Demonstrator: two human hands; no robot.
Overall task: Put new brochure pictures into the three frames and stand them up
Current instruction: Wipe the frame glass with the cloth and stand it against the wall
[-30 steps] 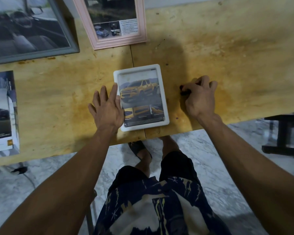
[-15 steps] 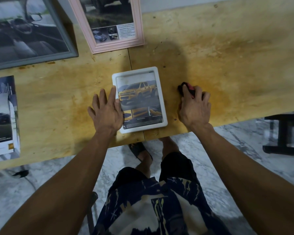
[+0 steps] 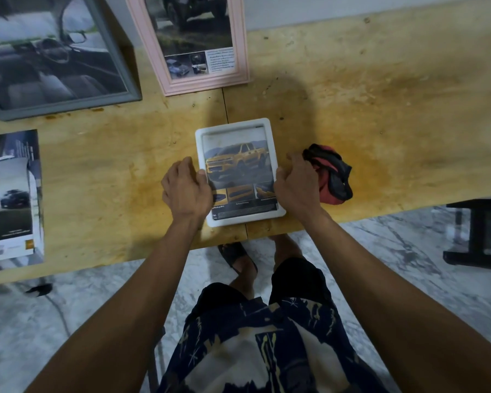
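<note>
The small white frame lies flat and face up near the front edge of the wooden table, already holding a brochure picture of a yellow pickup. The person's left hand curls around its left edge, thumb on the front, and the right hand grips the right edge the same way, so both hands are closed on the frame from either side. Just right of the right hand sits a crumpled red and black cloth, touching or nearly touching the knuckles.

At the far side, the pink frame and the larger grey frame both show brochure pictures and look to be standing, though from this steep angle I cannot be sure how they are propped. Loose brochure pages lie at the left.

By my reckoning two frames are done and the third is filled; what remains is raising the white one and setting it upright.
</note>
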